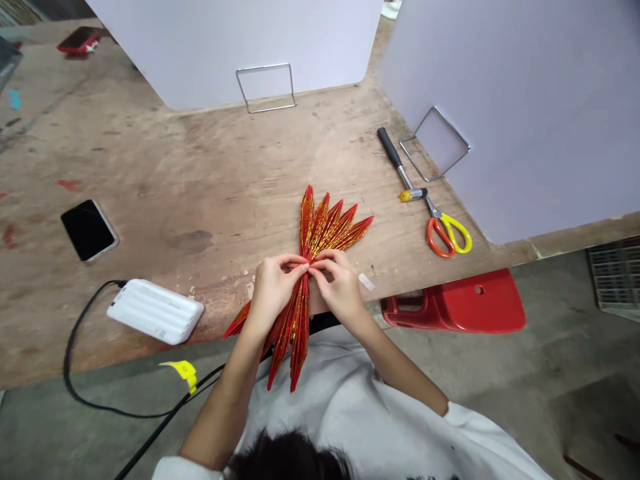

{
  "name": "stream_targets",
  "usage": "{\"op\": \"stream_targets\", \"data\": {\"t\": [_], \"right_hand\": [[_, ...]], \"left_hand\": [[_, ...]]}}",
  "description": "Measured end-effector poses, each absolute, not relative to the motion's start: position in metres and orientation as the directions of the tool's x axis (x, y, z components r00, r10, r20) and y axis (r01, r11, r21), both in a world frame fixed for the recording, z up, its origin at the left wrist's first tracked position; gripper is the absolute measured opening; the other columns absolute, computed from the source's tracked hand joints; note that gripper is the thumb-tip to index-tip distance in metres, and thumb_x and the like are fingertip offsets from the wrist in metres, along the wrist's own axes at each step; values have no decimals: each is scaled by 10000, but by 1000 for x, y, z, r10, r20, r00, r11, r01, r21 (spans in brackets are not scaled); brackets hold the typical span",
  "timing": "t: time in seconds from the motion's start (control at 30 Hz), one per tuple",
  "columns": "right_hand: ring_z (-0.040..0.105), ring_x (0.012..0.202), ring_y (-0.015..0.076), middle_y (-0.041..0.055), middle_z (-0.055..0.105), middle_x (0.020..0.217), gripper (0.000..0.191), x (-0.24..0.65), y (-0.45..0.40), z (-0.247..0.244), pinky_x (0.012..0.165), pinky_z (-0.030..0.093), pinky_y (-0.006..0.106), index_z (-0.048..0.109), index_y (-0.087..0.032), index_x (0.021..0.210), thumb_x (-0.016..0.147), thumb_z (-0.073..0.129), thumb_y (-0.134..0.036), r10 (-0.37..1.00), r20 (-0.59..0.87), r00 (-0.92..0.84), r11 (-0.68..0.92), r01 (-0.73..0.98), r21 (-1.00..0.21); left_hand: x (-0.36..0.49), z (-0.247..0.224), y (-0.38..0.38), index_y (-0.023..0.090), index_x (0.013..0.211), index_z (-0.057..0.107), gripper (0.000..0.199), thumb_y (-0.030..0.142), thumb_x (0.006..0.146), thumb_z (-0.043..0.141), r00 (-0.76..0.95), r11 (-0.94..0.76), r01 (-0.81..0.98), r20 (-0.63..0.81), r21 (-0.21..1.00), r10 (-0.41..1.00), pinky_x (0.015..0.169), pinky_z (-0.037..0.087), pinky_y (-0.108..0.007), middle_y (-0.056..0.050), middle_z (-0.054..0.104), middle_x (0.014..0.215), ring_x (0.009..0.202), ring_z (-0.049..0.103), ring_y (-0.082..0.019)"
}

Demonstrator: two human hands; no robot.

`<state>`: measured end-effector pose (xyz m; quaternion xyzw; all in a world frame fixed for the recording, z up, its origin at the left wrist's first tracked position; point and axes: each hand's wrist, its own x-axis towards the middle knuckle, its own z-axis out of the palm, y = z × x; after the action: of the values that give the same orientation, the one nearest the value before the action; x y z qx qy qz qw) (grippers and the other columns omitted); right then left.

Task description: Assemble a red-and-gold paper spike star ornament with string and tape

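Both hands meet at the narrow waist of a red-and-gold pleated piece (325, 230), which stands partly over the near edge of the counter (215, 173). The left hand (277, 287) pinches the waist with thumb and forefinger, and the right hand (340, 283) pinches it from the other side, fingertips almost touching; whether some thin thread is between them, I cannot tell. Probably the grip is at this point because the folds are gathered there, so a small pinch can control all of them, while the pointed ends spread freely, some away on the counter, others toward the body, partly behind the left forearm. The hammer (403, 175) and the scissors (444, 220) lie close together on the right, perhaps so that the right hand can reach them without crossing the work. The phone (89, 230) and the white power bank (155, 310) lie on the left, apart from the folds, and the cable (67, 353) hangs beyond the edge, seemingly leaving the working place free.
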<state>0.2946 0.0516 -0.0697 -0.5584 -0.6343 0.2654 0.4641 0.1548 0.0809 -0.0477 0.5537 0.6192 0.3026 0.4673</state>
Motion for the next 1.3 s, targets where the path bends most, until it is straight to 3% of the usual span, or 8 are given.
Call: {"op": "stream_targets", "data": {"t": [0.3,0.47,0.6,0.73,1.07,1.23,1.3], "right_hand": [[551,912,230,94,634,950,125,311,62,-64,825,457,375,579,-191,886,937,469,-164,918,302,-258,396,618,-679],[551,877,227,82,634,905,132,314,69,-63,808,445,367,573,-194,883,939,459,-158,919,271,-286,394,648,-652],[558,888,223,79,629,914,128,313,70,-63,825,455,363,570,-194,888,935,460,-146,924,264,-276,381,629,-678],[575,897,215,77,614,924,129,309,69,-61,828,472,351,574,-196,894,929,464,-140,934,274,-228,356,614,-704],[573,965,209,92,557,1006,144,295,59,-72,879,505,366,625,-200,904,909,487,-159,949,310,-60,292,543,-787],[561,1082,209,114,544,1139,256,288,47,-75,963,497,370,581,-203,1127,896,488,-142,935,352,32,292,489,-822],[566,1091,211,119,553,1146,257,286,43,-75,966,502,370,571,-207,1136,893,503,-154,928,359,99,271,483,-833]], "left_hand": [[155,-39,77,194,854,727,166,294,807,603,141,25,551,-123,834,982,750,479,-296,-39,741,858,767,650,-182],[152,-37,73,202,806,713,139,236,837,581,188,-160,624,52,765,981,816,476,-293,-35,709,915,849,634,-173],[149,-36,73,196,837,690,133,223,866,563,292,-329,726,163,603,942,864,436,-347,-46,678,926,924,575,-206],[148,-38,72,196,864,658,122,246,888,549,325,-370,799,178,473,929,849,389,-393,-60,667,957,964,533,-242],[152,-52,72,200,877,632,122,237,892,517,186,-220,708,123,671,975,936,414,-375,-67,586,990,1033,497,-231],[151,-55,76,196,859,667,104,241,851,573,90,-110,673,66,731,994,956,415,-392,-69,560,985,1043,504,-238],[151,-56,77,188,857,671,103,237,838,582,71,-71,640,34,765,997,953,419,-391,-69,564,984,1033,517,-236]]}}
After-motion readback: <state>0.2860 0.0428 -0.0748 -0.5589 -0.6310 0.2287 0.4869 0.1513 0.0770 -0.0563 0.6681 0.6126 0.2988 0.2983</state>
